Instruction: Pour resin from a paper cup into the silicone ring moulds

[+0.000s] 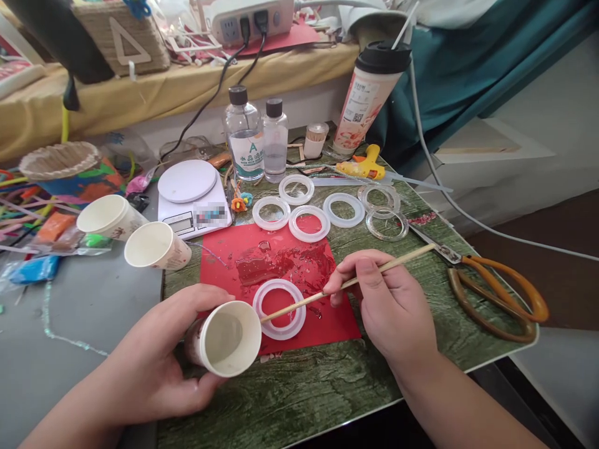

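My left hand is wrapped round a small paper cup, tilted so that its mouth faces me, with a little clear liquid inside. Between the fingers and thumb of my right hand is a thin wooden stick. Its lower tip is beside the cup's rim, over a white ring-shaped silicone mold. That mold lies on a red sheet smeared with clear, wet liquid. Beyond the sheet are several more ring molds, some milky and some clear.
A white digital scale, two paper cups, two capped bottles and a yellow glue gun stand around the sheet. Large scissors lie at right. A tall lidded drink cup is at the back, near a white cable.
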`<state>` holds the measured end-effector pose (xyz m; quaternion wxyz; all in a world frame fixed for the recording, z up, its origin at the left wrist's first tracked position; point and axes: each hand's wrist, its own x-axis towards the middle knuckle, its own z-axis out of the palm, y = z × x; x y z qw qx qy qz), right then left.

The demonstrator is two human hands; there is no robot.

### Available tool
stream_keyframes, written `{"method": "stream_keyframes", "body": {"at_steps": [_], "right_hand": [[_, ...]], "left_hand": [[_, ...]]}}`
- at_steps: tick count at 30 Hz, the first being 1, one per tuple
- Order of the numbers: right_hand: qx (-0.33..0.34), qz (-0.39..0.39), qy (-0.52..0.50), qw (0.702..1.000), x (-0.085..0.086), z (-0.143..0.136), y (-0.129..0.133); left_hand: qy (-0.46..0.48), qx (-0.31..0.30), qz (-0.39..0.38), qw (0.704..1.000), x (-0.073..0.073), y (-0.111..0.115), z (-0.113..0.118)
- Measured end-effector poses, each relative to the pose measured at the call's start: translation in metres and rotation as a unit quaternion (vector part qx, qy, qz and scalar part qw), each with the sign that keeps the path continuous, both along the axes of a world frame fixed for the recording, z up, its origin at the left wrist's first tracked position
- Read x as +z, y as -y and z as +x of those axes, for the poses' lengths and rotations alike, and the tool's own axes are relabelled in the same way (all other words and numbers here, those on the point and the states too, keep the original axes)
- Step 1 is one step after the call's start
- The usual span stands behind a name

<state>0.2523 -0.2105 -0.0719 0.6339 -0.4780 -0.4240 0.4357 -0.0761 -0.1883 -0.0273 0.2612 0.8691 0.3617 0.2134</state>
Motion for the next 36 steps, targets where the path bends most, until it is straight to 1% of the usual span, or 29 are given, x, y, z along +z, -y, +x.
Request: {"method": "stream_keyframes", "body": {"at_steps": [5, 10, 15, 18, 23, 26, 29, 33, 36], "right_hand": [[0.007, 0.022, -0.012, 1.0, 0.001, -0.002, 0.0], [0.037, 0.065, -0.039, 0.996, 0.004, -0.003, 0.007], [0.044, 0.07, -0.05, 0.995, 0.003, -0.003, 0.01], [0.049, 0.08, -0.052, 0.994, 0.002, -0.004, 0.01], [0.06, 0.092, -0.034, 0.993, 0.003, -0.006, 0.011], [0.063, 0.081, -0.043, 0.994, 0.004, -0.007, 0.011], [0.05, 0.042, -0.054, 0.996, 0.001, -0.006, 0.008], [0.019, -0.02, -0.021, 0.999, -0.004, -0.002, 0.004], [0.015, -0.027, -0.003, 1.0, -0.005, 0.0, 0.002]], "left_hand": [[-0.001, -0.009, -0.002, 1.0, -0.001, -0.001, 0.0], [-0.014, -0.006, -0.017, 1.0, -0.006, -0.001, -0.005], [-0.016, -0.008, -0.031, 0.999, -0.004, -0.002, -0.008], [-0.032, -0.008, -0.046, 0.998, -0.002, -0.001, -0.007], [-0.036, -0.005, -0.041, 0.999, -0.002, 0.001, -0.008], [-0.036, 0.002, -0.037, 0.999, -0.002, 0.001, -0.008], [-0.033, 0.001, -0.042, 0.999, -0.002, 0.001, -0.008], [-0.028, -0.003, -0.042, 0.999, -0.001, 0.001, -0.008], [-0.028, -0.005, -0.037, 0.999, -0.002, 0.001, -0.008]]}}
